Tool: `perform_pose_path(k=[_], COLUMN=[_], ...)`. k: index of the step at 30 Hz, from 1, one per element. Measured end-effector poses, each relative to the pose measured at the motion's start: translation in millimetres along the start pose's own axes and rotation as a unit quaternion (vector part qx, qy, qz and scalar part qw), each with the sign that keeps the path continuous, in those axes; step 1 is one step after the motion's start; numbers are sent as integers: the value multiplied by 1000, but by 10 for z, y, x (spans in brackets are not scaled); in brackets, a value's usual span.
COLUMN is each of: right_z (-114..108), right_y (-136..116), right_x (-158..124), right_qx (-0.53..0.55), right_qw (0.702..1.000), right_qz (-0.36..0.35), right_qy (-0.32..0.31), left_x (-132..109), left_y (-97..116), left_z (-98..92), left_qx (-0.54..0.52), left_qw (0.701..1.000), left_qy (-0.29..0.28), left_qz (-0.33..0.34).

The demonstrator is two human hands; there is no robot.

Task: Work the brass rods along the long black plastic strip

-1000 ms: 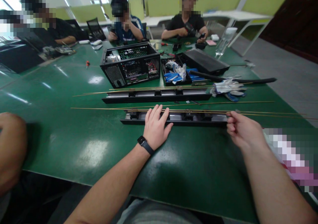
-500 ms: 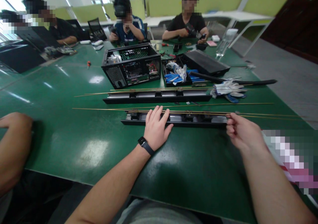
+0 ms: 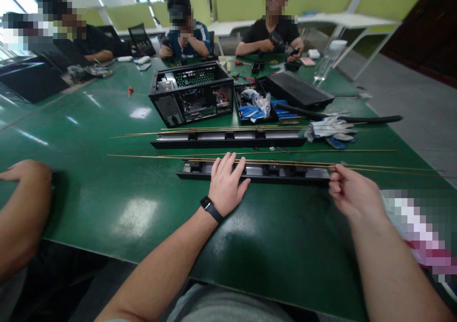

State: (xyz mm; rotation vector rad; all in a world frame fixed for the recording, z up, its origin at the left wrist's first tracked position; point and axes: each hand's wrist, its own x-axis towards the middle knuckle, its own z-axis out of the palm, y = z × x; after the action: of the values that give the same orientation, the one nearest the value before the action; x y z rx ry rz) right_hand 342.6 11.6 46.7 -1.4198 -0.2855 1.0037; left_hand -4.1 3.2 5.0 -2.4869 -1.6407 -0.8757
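My left hand (image 3: 227,181) lies flat with its fingers spread over the nearer black channel (image 3: 257,176), a long open profile with several black blocks inside. Thin brass-coloured rods (image 3: 307,163) run lengthwise along its back side and pass out beyond its right end. At that end my right hand (image 3: 352,191) is closed, thumb against forefinger, pinching a thin rod. A second, similar black channel (image 3: 228,143) lies parallel behind, with more thin rods along it. Another thin rod (image 3: 357,150) rests on the table between the two channels.
Behind the channels stand an open computer case (image 3: 193,95), a black tray with blue-and-white gloves (image 3: 255,105) and a flat black panel (image 3: 298,89). Another glove (image 3: 332,130) lies right. A clear bottle (image 3: 330,60) stands farther back. Co-workers sit opposite; a person's arm (image 3: 26,203) is at left.
The whole view has shifted slightly, moving everything a little to the right. Both hands keep their places on the channel and the rod.
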Motion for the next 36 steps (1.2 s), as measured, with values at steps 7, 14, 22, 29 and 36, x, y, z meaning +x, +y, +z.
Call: perform_pose_path(k=[7,14,22,29,36], right_z=[101,111,26,27,12], right_y=[-99,-146,-71,37,68], right_x=[-160,-182,-74,-91,-61], right_qx=[-4,-6,-20,-37,-9], right_qw=[999,998,999,999,1000], right_qz=[18,21,24,1,-1], right_qy=[37,60,28,-13,-18], left_x=[-6,-16,-15,-25,-32], left_y=[3,-6,5,2,2], left_z=[0,16,12,21,15], left_qx=[0,-2,3,-4,-8], left_qw=[1000,1000,1000,1000,1000], left_qy=[0,6,2,3,2], left_qz=[-2,-2,-4,-5,-3])
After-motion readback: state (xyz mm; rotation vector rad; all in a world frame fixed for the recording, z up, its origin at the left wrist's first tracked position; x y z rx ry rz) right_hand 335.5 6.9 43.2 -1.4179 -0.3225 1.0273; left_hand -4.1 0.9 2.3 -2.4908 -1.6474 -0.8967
